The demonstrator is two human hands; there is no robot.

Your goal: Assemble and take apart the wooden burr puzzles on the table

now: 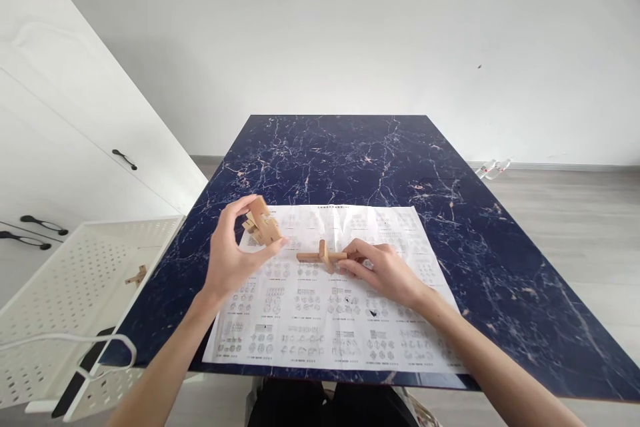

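Between the thumb and fingers of my left hand (235, 247) is a notched wooden puzzle piece (264, 221), held tilted over the upper left of the sheet. More light wooden pieces (253, 227) show just behind it; I cannot tell whether they are held too. My right hand (377, 267) pinches the right end of a cross-shaped wooden puzzle assembly (323, 256), low over the middle of the sheet. Under both hands lies a white instruction sheet (310, 307), printed with rows of small diagrams.
The sheet rests near the front edge of a dark blue marbled table (340, 160). To the left stands a white perforated cart (125, 233) with a small wooden piece (137, 276) in it and a white cable (70, 340). Behind it is a white cabinet (80, 107).
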